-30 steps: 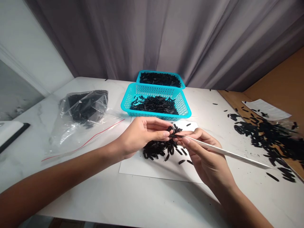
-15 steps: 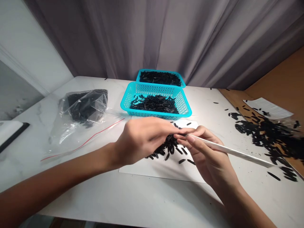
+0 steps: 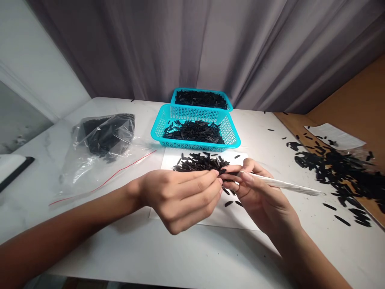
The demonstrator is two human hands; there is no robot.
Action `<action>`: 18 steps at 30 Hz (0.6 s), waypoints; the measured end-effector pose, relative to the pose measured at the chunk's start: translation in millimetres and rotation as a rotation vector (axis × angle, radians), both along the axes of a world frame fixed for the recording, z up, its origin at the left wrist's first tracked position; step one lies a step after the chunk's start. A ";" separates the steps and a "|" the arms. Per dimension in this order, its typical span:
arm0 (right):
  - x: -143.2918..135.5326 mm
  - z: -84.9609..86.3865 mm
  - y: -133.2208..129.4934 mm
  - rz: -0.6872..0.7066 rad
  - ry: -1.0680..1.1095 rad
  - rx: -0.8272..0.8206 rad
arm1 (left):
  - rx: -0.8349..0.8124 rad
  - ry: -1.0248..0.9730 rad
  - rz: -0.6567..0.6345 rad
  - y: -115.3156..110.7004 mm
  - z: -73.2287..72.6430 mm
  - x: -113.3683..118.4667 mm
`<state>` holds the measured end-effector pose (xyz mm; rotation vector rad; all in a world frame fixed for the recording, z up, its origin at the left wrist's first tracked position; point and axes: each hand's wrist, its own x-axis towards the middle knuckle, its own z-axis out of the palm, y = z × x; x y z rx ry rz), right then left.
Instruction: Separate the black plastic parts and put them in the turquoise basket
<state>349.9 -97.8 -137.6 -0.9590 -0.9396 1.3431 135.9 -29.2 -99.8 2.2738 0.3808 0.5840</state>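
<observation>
In the head view, the right hand (image 3: 267, 196) pinches a slim, pale strip (image 3: 288, 186) between thumb and fingers. The strip slants out to the right, clear of the palm, probably so that its left end is free to work at the fingertips. That end meets a dark sliver (image 3: 233, 174) lying across the right fingers, which seem to serve as a small rest beneath it.

The left hand (image 3: 182, 196) comes in from the left, back turned upward, its long fingers drawn together and their tips meeting the right fingertips. Whether they grip anything cannot be told, as the back of the hand hides the thumb and the space beneath; the tips perhaps steady the small pieces.

Both hands hang above a white sheet (image 3: 224, 214), whose pale ground would catch anything dropped and make dark bits easy to see. The pile (image 3: 200, 160) of dark, slender pieces lies on its far part, within short reach.

Just beyond stands the near turquoise basket (image 3: 195, 143), partly filled, with the fuller far basket (image 3: 230, 106) behind it; such an order seems to favour the less full one. The clear bag (image 3: 108, 136) of dark contents lies to the left, while loose dark pieces (image 3: 343, 176) spread at the right, both beside the hands' working space.
</observation>
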 end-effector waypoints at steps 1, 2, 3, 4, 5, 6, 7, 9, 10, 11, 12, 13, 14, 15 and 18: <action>0.0 -0.3 0.4 -0.012 -0.011 -0.003 | 0.002 -0.032 0.036 4.8 -3.4 -3.0; 0.1 -0.7 0.8 -0.024 -0.018 -0.004 | 0.021 -0.068 0.087 11.7 -7.7 -6.4; 0.4 -1.1 1.3 -0.034 -0.020 -0.006 | 0.076 -0.111 0.156 20.6 -12.7 -10.2; 0.9 -1.4 1.7 -0.041 -0.017 -0.006 | 0.154 -0.120 0.255 31.0 -18.3 -14.1; 1.4 -1.7 2.2 -0.046 -0.011 -0.005 | 0.221 -0.108 0.371 42.1 -24.0 -17.7; 1.8 -1.8 2.5 -0.049 -0.004 -0.004 | 0.298 -0.115 0.470 53.0 -29.3 -20.8; 2.3 -1.9 2.8 -0.050 0.004 -0.004 | 0.376 -0.129 0.553 62.5 -33.9 -22.8; 2.6 -2.0 2.9 -0.047 0.015 -0.008 | 0.489 -0.116 0.638 74.2 -39.7 -23.0; 2.4 -1.9 2.7 -0.047 0.016 -0.012 | 0.527 -0.125 0.654 75.3 -40.8 -20.9; 2.0 -1.8 2.4 -0.049 0.011 -0.015 | 0.543 -0.141 0.652 73.1 -40.8 -17.5; 1.3 -1.7 2.0 -0.056 0.000 -0.017 | 0.535 -0.164 0.638 68.0 -39.9 -13.0; 0.4 -1.6 1.5 -0.070 -0.018 -0.015 | 0.503 -0.206 0.620 60.6 -38.2 -7.8; -0.7 -1.6 0.9 -0.086 -0.042 -0.008 | 0.439 -0.234 0.598 51.8 -36.0 -2.5; -1.9 -1.6 0.3 -0.104 -0.067 0.005 | 0.355 -0.260 0.589 42.3 -33.6 2.6; -5.0 -1.6 -1.5 -0.117 -0.115 0.046 | 0.064 -0.264 0.517 16.7 -26.1 13.6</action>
